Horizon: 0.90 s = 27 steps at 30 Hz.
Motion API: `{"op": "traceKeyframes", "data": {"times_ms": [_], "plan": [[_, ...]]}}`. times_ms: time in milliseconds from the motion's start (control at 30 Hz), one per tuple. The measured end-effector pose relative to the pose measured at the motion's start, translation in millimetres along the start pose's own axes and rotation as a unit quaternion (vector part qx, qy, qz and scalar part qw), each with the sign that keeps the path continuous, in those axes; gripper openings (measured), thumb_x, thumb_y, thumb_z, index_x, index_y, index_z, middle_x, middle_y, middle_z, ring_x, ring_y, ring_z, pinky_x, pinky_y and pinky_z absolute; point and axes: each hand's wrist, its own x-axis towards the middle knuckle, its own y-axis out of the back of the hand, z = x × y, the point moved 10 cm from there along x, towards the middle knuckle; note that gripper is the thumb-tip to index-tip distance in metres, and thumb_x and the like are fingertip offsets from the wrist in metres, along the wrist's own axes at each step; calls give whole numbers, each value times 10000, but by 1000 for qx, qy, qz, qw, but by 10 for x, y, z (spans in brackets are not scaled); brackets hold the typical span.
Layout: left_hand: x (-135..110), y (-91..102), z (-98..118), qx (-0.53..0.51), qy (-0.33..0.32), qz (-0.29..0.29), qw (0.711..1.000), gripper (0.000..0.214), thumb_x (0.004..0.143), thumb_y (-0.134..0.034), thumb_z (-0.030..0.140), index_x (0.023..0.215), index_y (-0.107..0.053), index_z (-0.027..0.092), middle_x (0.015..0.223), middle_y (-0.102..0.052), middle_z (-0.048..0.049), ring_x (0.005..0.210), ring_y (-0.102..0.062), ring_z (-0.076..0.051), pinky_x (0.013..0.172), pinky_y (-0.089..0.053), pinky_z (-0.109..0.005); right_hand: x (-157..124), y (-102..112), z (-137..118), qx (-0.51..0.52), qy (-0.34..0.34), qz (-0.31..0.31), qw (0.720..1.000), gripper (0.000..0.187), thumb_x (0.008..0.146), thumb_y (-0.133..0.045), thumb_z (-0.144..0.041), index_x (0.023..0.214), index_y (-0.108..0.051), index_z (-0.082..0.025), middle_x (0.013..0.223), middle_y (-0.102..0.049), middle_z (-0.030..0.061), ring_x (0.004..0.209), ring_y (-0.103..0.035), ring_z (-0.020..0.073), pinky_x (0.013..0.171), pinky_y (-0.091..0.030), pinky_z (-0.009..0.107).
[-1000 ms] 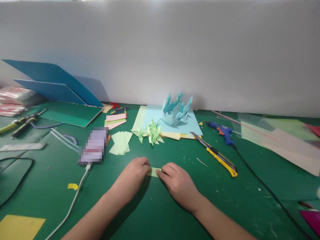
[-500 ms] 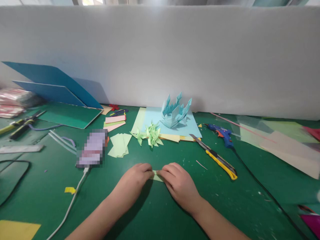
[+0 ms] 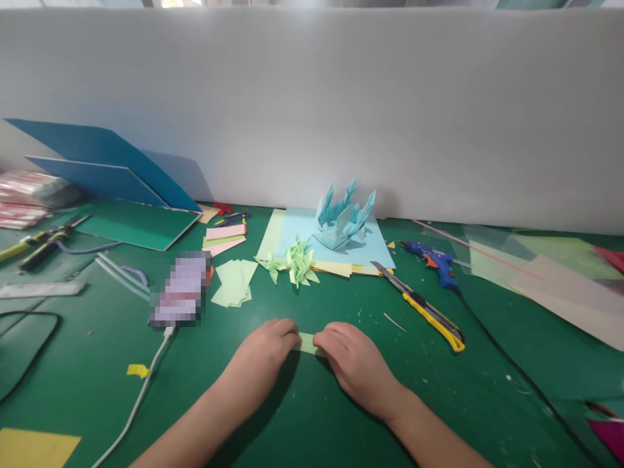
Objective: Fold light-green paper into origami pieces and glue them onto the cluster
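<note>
A small folded strip of pale green paper [image 3: 308, 344] lies on the green table between my hands. My left hand [image 3: 270, 351] has its fingers closed on the strip's left end. At the right end, my right hand [image 3: 348, 354] is closed on it too, its fingers covering that edge. Both sets of fingertips hide parts of the paper. Beyond the hands sit light green folded paper flowers [image 3: 299, 261]. To their left is a loose stack of pale green paper pieces [image 3: 234, 283].
A blue folded-paper piece [image 3: 341, 224] stands on light blue sheets at the back. On the right lie a yellow utility knife [image 3: 429, 315], blade exposed, and a blue glue gun [image 3: 433, 260] with its cord. A phone [image 3: 181, 289] on a white cable is left.
My right hand has slid a little to the right along the strip, so more of the paper shows between the hands. The left hand has hardly moved.
</note>
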Motion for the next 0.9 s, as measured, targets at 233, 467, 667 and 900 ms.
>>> {"op": "traceKeyframes", "data": {"times_ms": [233,467,667,900], "plan": [[8,-47,29,35,5,-30,999,240,843,-454,57,889,-656,179,886,-619,-46,782,-570,-178,703,-477,-301,29,94,-55,-1,15,44,999,317,951,-258,-133,822,-545,-167,648,-545,32,614,-434,169,583,-346,267],[11,-87,81,91,-20,-19,995,197,847,-466,101,770,-637,161,804,-602,-49,690,-532,-180,604,-436,-295,13,55,-36,-1,18,27,999,323,948,-250,-135,802,-536,-176,645,-539,31,616,-426,174,578,-334,269],[22,-24,86,60,-34,46,997,221,861,-482,92,735,-646,170,819,-622,-36,684,-534,-151,618,-431,-271,7,1,-8,18,10,7,1000,280,914,-273,-102,803,-517,-182,657,-543,34,634,-440,178,593,-340,270],[15,2,25,1,-10,73,997,223,857,-487,101,743,-665,173,844,-648,-38,742,-568,-171,672,-461,-299,5,-20,34,35,-3,-18,999,250,891,-294,-81,802,-504,-184,645,-528,26,619,-431,175,579,-329,269]]}}
